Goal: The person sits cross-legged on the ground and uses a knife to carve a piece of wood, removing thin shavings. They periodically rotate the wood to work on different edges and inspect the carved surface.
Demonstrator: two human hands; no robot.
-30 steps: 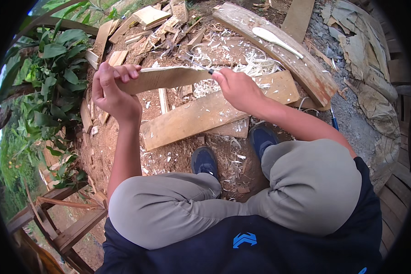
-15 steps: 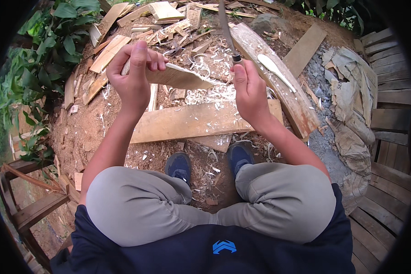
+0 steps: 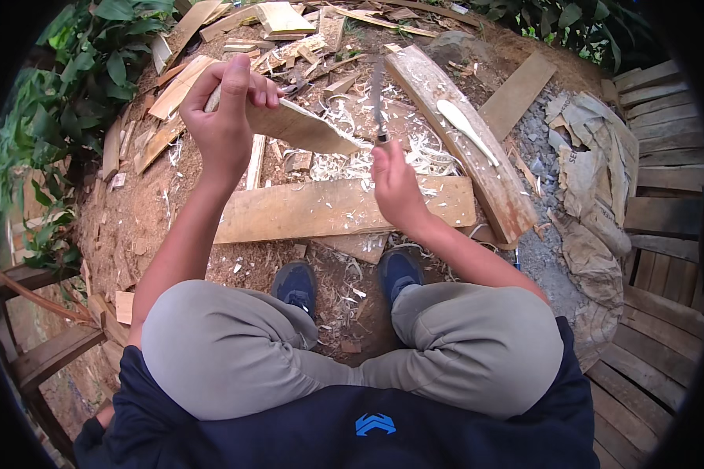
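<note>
"Wood [image 3: 299, 130] is held how?"

"Its left end is clamped in the left hand [image 3: 220, 109], raised over the shavings [image 3: 323, 166], likely so the upper edge is left exposed."

"And the knife [image 3: 378, 105]?"

"Its handle is wrapped by the right hand [image 3: 397, 187], blade pointed away, presumably for safety."

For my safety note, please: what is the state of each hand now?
Left hand: closed, holding the wooden piece.
Right hand: closed, holding the knife by its handle.
</note>
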